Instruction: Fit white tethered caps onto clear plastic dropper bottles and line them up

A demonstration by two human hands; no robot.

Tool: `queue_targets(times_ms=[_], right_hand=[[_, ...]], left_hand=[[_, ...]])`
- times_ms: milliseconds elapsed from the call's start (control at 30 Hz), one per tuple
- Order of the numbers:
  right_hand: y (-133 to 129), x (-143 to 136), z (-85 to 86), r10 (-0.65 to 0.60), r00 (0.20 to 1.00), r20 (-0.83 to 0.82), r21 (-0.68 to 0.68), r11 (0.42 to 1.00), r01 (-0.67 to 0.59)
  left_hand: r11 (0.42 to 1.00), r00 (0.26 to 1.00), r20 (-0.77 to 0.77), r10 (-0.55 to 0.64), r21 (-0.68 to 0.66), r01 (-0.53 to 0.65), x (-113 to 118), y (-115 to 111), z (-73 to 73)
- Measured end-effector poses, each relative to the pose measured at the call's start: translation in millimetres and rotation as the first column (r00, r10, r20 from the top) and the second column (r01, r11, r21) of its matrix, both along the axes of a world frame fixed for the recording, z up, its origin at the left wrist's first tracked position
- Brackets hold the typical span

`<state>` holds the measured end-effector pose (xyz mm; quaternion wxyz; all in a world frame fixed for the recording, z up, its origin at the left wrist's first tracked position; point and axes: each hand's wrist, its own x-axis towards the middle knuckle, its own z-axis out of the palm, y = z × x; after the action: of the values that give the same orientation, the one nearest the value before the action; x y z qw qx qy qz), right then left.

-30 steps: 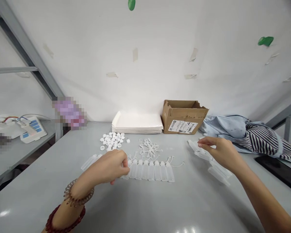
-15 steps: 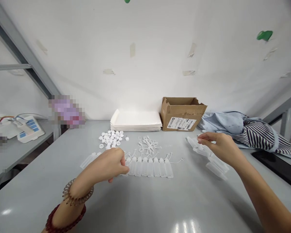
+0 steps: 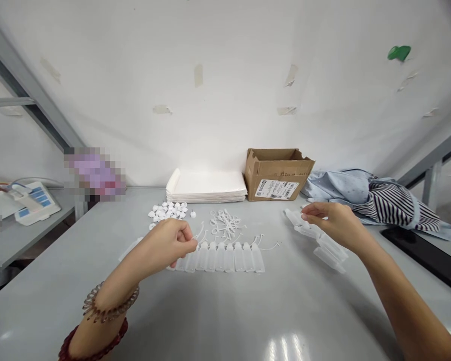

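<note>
My left hand is closed in a pinch over the left end of a row of translucent plastic sleeves with thin white straps at their tops. What its fingertips hold, if anything, is hidden; a white strap shows just beyond them. Another translucent piece lies partly behind that wrist. On the right, my right hand has thumb and forefinger together at the near side of a loose pile of similar clear sleeves. Whether it grips one cannot be made out.
White caps and tangled white straps lie beyond the row. Behind them are a stack of white envelopes and an open cardboard box. Folded cloth and a black phone-like slab sit at right.
My left hand has risen slightly, uncovering more of the row's left end. My right hand stays by the loose pile. The whole view has shifted a little.
</note>
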<state>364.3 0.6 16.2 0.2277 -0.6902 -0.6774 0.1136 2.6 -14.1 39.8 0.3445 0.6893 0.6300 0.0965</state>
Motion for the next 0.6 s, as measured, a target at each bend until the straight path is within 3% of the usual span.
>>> queue_targets(times_ms=[233,467,600], right_hand=[[5,6,-10.0,0.070,0.972,0.222,-0.133,0.990,-0.041],[4,6,-18.6,0.059,0.954,0.294,-0.172,0.985,-0.008],[2,3,-16.9,0.064,0.944,0.324,-0.188,0.982,-0.002]], left_hand=[[0.988,0.986,0.164,0.042,0.140,-0.065,18,0,-4.7],[0.989,0.974,0.226,0.003,0.143,-0.036,31,0,-15.3],[0.992,0.931,0.362,-0.037,0.127,-0.010,34,0,-19.9]])
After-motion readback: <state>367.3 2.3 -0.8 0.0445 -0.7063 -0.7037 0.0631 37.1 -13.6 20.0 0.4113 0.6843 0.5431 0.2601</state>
